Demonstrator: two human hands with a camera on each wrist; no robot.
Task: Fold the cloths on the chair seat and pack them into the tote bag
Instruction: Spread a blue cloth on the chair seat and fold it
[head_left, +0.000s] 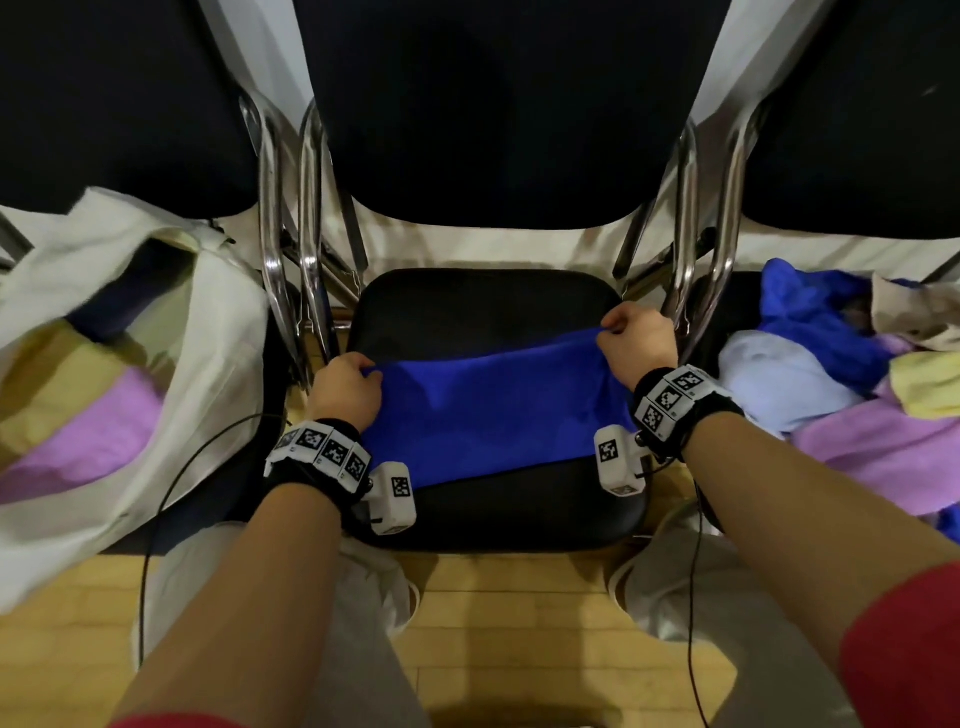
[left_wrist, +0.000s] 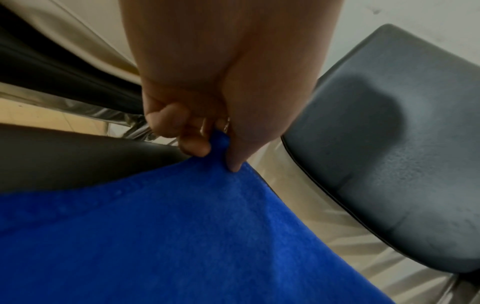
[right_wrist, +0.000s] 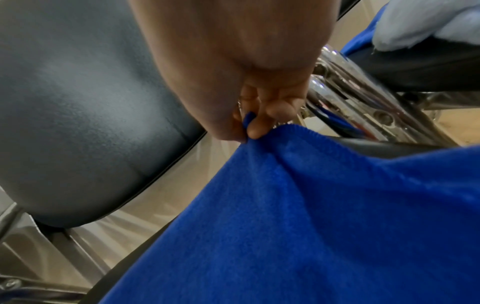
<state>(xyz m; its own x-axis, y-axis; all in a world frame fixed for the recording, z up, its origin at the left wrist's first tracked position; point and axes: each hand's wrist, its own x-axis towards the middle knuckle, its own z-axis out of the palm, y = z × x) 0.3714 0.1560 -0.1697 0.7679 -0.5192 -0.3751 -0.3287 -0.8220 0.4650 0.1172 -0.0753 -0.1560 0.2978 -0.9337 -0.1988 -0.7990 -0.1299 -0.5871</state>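
A royal blue cloth (head_left: 493, 410) lies spread across the black seat of the middle chair (head_left: 488, 306). My left hand (head_left: 345, 392) pinches its far left corner, thumb against curled fingers, as the left wrist view shows at the blue cloth's corner (left_wrist: 221, 142). My right hand (head_left: 636, 343) pinches the far right corner (right_wrist: 249, 121) the same way. The far edge is stretched between both hands, slightly raised off the seat. A cream tote bag (head_left: 171, 332) sits open on the left chair, with purple and yellow cloths (head_left: 88, 415) inside.
On the right chair lies a heap of cloths (head_left: 852, 379): blue, light blue, purple, yellow, beige. Chrome chair legs (head_left: 291, 249) stand between the seats on both sides. Black backrests (head_left: 493, 104) rise behind. Wooden floor (head_left: 493, 623) and my legs are below.
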